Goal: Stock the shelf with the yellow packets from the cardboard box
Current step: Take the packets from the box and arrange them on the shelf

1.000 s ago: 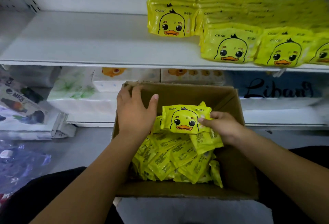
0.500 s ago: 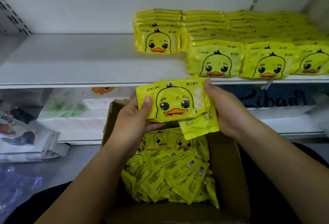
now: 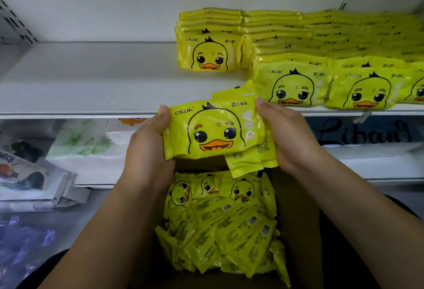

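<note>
Your hands have raised the yellow duck packets (image 3: 213,132) out of the cardboard box (image 3: 296,220) to the shelf (image 3: 91,82) lip. Your left hand (image 3: 146,148) and right hand (image 3: 291,137) each pinch a short end, long axis running between them. Bare shelf lies up-left, nearer your left hand.

**A:** Bright yellow everywhere! The glossy yellow plastic packet (image 3: 213,130) up front wears a cartoon duck face: black outline, black eyes, orange beak, black lettering.

**B:** Same print on the stacked yellow duck packets (image 3: 296,82) at the right end of the white metal shelf (image 3: 91,77).

**A:** In the brown cardboard box (image 3: 296,208), the loose yellow packets (image 3: 229,231) show fine black text and black-and-white barcodes.

**B:** Below the shelf, a white wrapped pack (image 3: 80,144) with a green leaf pattern, and a blue panel (image 3: 367,132) with black script.
</note>
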Tool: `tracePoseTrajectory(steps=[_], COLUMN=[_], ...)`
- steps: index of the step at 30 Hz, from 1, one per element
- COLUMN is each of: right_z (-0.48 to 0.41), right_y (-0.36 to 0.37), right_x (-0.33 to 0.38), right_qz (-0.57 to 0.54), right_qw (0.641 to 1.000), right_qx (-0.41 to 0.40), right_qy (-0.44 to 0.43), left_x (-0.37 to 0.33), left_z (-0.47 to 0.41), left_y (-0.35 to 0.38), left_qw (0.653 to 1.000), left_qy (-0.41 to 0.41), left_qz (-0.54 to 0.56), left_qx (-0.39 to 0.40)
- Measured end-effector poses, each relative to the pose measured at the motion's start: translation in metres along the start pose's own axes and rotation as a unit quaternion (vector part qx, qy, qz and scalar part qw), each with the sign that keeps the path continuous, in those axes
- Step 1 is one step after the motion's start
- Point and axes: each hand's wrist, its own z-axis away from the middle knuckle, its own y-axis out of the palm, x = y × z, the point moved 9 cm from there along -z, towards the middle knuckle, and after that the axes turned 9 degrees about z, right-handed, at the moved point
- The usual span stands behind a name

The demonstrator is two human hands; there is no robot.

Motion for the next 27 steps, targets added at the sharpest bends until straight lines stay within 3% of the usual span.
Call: tracePoseTrajectory(steps=[1,3,5,13,16,19,21,27], right_z=[0.001,0.002,0.004,0.018,0.018,0.016,0.015,0.016], right_y=[-0.001,-0.005,-0.004,0.011,0.007,0.002,-0.002,-0.007], right_x=[0.001,0.003,0.004,-0.010,-0.009,-0.004,0.001,0.005], right_qz=[0.000,-0.002,0.002,0.055,0.039,0.006,0.002,0.026], right_qw=[1.000,1.000,1.000,0.996,0.998,1.000,1.000,0.999], right_qx=[-0.004,-0.014,-0.009,0.070,0.040,0.030,0.022,0.025], right_qy=[0.000,-0.005,-0.015,-0.012,-0.014,0.005,0.008,0.000], left_x=[-0.004,0.002,0.008,0.007,0.014,0.034,0.045,0.030], left_z=[-0.003,-0.008,-0.008,-0.006,-0.008,-0.002,0.004,0.000], left_y=[-0.007,-0.012,-0.013,-0.011,-0.014,-0.018,-0.015,-0.021], left_qw=[0.999,0.997,0.995,0.980,0.987,0.992,0.990,0.995], left_qy=[0.016,-0.033,-0.049,-0.006,-0.035,-0.109,-0.131,-0.041], left_qz=[-0.024,0.060,0.066,0.185,0.140,0.018,0.009,0.055], left_qx=[-0.026,-0.046,-0.061,-0.076,-0.069,-0.053,-0.047,-0.066])
